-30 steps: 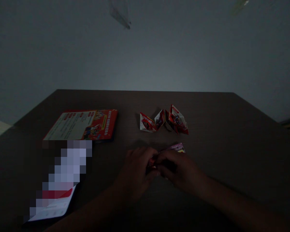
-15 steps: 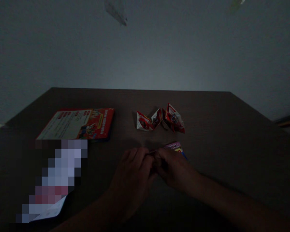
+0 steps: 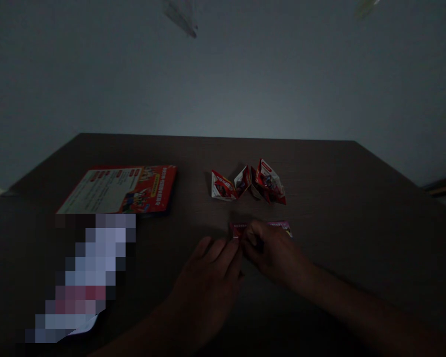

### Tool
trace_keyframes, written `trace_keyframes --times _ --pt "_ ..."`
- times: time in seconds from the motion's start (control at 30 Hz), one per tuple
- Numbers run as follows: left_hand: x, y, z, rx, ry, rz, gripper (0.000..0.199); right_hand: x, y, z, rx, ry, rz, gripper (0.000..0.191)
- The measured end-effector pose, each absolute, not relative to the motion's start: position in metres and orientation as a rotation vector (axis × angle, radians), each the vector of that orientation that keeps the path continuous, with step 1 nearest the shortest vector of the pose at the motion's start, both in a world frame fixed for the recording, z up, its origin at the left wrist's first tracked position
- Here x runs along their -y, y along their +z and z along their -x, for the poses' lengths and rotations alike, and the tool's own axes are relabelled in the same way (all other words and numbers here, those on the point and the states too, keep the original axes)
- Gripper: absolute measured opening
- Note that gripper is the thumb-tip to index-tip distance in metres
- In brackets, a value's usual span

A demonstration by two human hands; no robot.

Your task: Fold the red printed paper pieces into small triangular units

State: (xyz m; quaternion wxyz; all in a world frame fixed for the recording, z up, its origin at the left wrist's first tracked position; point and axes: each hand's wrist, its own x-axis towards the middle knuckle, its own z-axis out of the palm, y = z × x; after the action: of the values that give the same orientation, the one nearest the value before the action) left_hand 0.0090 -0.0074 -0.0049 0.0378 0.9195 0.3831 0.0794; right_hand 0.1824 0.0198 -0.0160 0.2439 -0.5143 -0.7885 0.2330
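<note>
A small printed paper piece (image 3: 282, 225), pink and purple with a darker red left end, lies at the centre front, partly covered by my hands. My right hand (image 3: 271, 253) is closed in a pinch on its middle. Just left of it, my left hand (image 3: 211, 272) has its fingers bent close together at the paper's lower left edge; what they hold, if anything, is hidden. Beyond the hands stands a zigzag-folded red and white paper strip (image 3: 269, 183).
A red and white printed booklet (image 3: 156, 191) lies at the left of the dark table (image 3: 319, 173). In front of it is a pixelated pale object with a rounded white corner (image 3: 85, 325). A grey wall (image 3: 282, 74) rises behind the table.
My left hand has drawn slightly down and toward me, while my right hand stays nearly in place. More of the pink and red paper now shows between and above the hands.
</note>
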Motion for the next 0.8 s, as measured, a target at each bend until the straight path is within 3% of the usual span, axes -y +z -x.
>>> trace_keyframes --times 0.33,0.67,0.8 --pt "0.013 -0.009 -0.009 -1.166 0.167 -2.855 0.032 -0.019 -0.013 -0.182 2.140 0.645 1.434 0.020" --pt "0.019 0.001 -0.015 -1.200 0.102 -2.813 0.045 -0.018 -0.007 -0.185 2.123 0.745 1.434 0.014" --pt "0.019 -0.001 -0.018 -1.256 0.080 -2.817 0.040 -0.017 -0.008 -0.188 2.103 0.787 1.423 0.013"
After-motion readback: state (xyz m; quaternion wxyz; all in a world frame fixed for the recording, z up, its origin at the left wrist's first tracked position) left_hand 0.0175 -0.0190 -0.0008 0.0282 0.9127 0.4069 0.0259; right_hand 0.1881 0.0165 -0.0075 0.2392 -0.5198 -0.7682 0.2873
